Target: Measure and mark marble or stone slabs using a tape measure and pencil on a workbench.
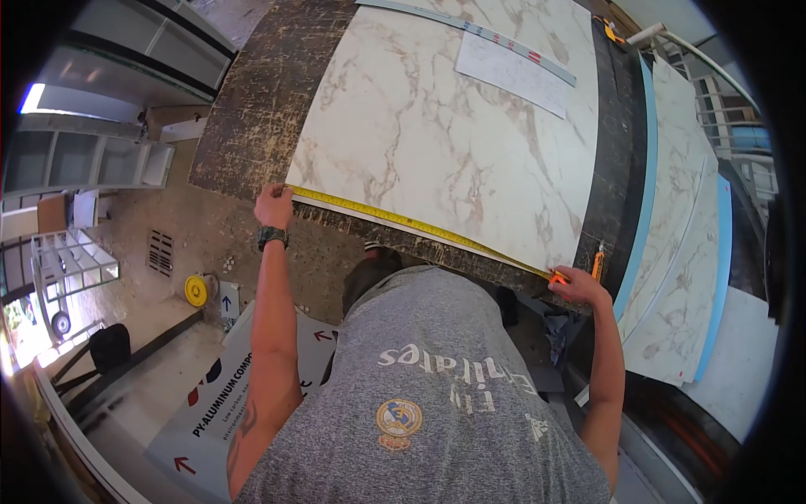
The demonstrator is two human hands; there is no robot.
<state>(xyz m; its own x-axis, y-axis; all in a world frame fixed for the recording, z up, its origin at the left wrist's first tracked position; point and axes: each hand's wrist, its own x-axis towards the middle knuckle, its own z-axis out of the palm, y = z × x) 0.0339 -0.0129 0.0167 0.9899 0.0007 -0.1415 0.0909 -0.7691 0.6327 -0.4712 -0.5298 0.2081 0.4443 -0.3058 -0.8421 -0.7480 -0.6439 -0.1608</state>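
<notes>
A yellow tape measure (pixel 411 223) is stretched along the near edge of a white marble-patterned panel (pixel 453 126) lying on a dark worn worktable (pixel 252 109). My left hand (pixel 274 204) pinches the tape's end at the panel's near left corner. My right hand (pixel 575 284) holds the tape's orange case at the near right corner. An orange utility knife (pixel 598 260) lies just beyond my right hand on the table's edge.
A long metal ruler (pixel 478 32) and a sheet of paper (pixel 512 71) lie at the panel's far side. More marble panels (pixel 680 252) lean at the right. On the floor are a yellow reel (pixel 196 291), a printed sheet (pixel 222 395) and white frames (pixel 71 260).
</notes>
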